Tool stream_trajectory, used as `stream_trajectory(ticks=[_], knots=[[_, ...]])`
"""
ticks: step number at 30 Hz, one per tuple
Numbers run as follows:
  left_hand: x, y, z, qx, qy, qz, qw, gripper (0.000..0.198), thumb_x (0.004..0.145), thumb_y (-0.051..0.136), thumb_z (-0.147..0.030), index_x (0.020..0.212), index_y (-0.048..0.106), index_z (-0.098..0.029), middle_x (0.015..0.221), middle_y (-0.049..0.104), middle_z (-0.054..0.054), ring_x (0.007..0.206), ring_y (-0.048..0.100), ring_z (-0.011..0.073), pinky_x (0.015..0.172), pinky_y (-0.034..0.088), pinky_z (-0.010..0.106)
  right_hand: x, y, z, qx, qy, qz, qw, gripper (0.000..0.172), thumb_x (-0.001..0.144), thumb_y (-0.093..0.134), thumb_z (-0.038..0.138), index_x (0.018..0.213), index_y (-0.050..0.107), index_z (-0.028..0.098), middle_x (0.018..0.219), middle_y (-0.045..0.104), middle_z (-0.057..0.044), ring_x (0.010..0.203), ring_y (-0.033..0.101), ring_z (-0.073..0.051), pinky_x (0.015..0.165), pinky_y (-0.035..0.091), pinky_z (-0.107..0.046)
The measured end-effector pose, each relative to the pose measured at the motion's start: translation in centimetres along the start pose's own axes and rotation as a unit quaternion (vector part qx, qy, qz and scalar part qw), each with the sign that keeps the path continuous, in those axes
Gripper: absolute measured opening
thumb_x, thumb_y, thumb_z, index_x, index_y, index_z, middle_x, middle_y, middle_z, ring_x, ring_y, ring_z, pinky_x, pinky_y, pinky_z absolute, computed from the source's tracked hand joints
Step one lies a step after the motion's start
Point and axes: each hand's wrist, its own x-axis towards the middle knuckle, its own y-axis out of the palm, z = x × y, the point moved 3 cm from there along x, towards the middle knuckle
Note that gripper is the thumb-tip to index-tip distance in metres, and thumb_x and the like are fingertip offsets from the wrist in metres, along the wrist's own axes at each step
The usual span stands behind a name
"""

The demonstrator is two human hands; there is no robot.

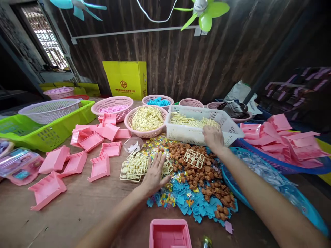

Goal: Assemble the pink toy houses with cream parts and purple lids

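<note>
My left hand (154, 173) lies flat, fingers spread, on a stack of cream plastic part frames (133, 166) on the wooden table (77, 203). My right hand (213, 137) reaches to the front wall of a white crate (199, 132) of cream frames, fingers curled at its rim; whether it grips anything I cannot tell. One cream frame (194, 158) rests on a heap of small brown pieces (204, 175). Blue pieces (187, 199) and tiny multicoloured bits are spread beneath.
Pink trays (90, 151) lie scattered on the left, one pink tray (170, 234) at the front edge. Pink baskets (146, 120) hold cream, pink and blue parts. A green crate (49, 132), yellow box (126, 79) and blue basket (271, 179) ring the table.
</note>
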Motion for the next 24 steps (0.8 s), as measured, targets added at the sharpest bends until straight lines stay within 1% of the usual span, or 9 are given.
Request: stream_trajectory(ticks=[3,5,8,12,15,18,19,22,24], knots=[[3.4,-0.9,-1.4,0.041,0.04,-0.067,0.996,0.073,0.084,0.047,-0.029,0.145,0.008,-0.016,0.152,0.016,0.015,0.141,0.007,0.0282,0.112,0.007,0.053,-2.3,0.3,0.8,0.006,-0.028,-0.002,1.0,0.03,0.089,0.032,0.016,0.103,0.058,0.011,0.104,0.061,-0.019,0.098,0.05,-0.031,0.084,0.032,-0.042],[6.3,-1.3,-2.7,0.058,0.07,-0.079,0.993,0.07,0.083,0.046,-0.025,0.145,0.012,-0.015,0.152,0.017,0.013,0.141,0.008,0.0274,0.113,0.006,0.051,-3.4,0.3,0.9,0.012,-0.039,-0.001,0.999,0.032,0.09,0.031,0.017,0.108,0.056,0.011,0.108,0.06,-0.018,0.101,0.05,-0.03,0.086,0.031,-0.04],[10.7,-1.3,-4.3,0.083,0.081,-0.066,0.991,0.069,0.081,0.045,-0.021,0.144,0.017,-0.014,0.152,0.019,0.012,0.141,0.01,0.0281,0.113,0.005,0.052,-4.1,0.1,0.6,0.026,-0.043,0.008,0.999,0.033,0.09,0.032,0.019,0.112,0.055,0.011,0.112,0.06,-0.016,0.103,0.05,-0.028,0.088,0.03,-0.038],[14.6,-0.6,-4.6,0.1,0.008,-0.019,0.995,0.062,0.081,0.042,-0.02,0.14,0.028,-0.009,0.146,0.033,0.013,0.138,0.021,0.03,0.113,0.012,0.052,-3.3,-0.4,-0.4,0.048,-0.03,0.028,0.998,0.031,0.093,0.032,0.024,0.107,0.059,0.016,0.11,0.063,-0.01,0.105,0.052,-0.022,0.089,0.031,-0.032],[15.2,0.0,-4.6,0.097,-0.007,-0.014,0.995,0.057,0.081,0.042,-0.022,0.136,0.036,-0.009,0.141,0.042,0.013,0.132,0.032,0.0294,0.112,0.02,0.049,-1.2,-0.4,-1.8,0.059,0.007,0.058,0.997,0.036,0.094,0.027,0.026,0.101,0.061,0.019,0.105,0.066,-0.008,0.099,0.057,-0.019,0.083,0.036,-0.028],[14.5,0.7,-4.9,0.097,0.0,-0.025,0.995,0.057,0.082,0.042,-0.024,0.136,0.036,-0.01,0.139,0.044,0.013,0.13,0.035,0.0293,0.112,0.021,0.05,1.6,0.3,-3.0,0.061,0.058,0.106,0.991,0.034,0.09,0.037,0.03,0.112,0.057,0.014,0.113,0.063,-0.013,0.1,0.059,-0.023,0.079,0.04,-0.029],[14.1,1.0,-5.1,0.097,0.001,-0.03,0.995,0.057,0.082,0.042,-0.025,0.136,0.036,-0.01,0.139,0.044,0.013,0.13,0.035,0.0298,0.112,0.02,0.052,2.5,0.8,-3.1,0.062,0.07,0.125,0.988,0.039,0.087,0.044,0.035,0.117,0.054,0.012,0.116,0.061,-0.016,0.103,0.058,-0.025,0.08,0.041,-0.03],[13.2,1.8,-5.5,0.1,0.006,-0.047,0.994,0.057,0.082,0.042,-0.026,0.136,0.035,-0.01,0.139,0.043,0.013,0.131,0.034,0.0309,0.111,0.021,0.054,4.3,2.5,-2.3,0.063,0.091,0.179,0.978,0.069,0.07,0.066,0.047,0.126,0.047,0.012,0.122,0.056,-0.021,0.109,0.056,-0.03,0.083,0.043,-0.034],[12.8,2.2,-5.6,0.102,0.01,-0.054,0.993,0.056,0.083,0.041,-0.026,0.136,0.035,-0.01,0.139,0.043,0.013,0.132,0.033,0.0308,0.111,0.022,0.055,4.8,3.4,-1.5,0.062,0.102,0.203,0.972,0.078,0.063,0.072,0.048,0.127,0.045,0.012,0.123,0.055,-0.022,0.108,0.057,-0.031,0.084,0.044,-0.037]])
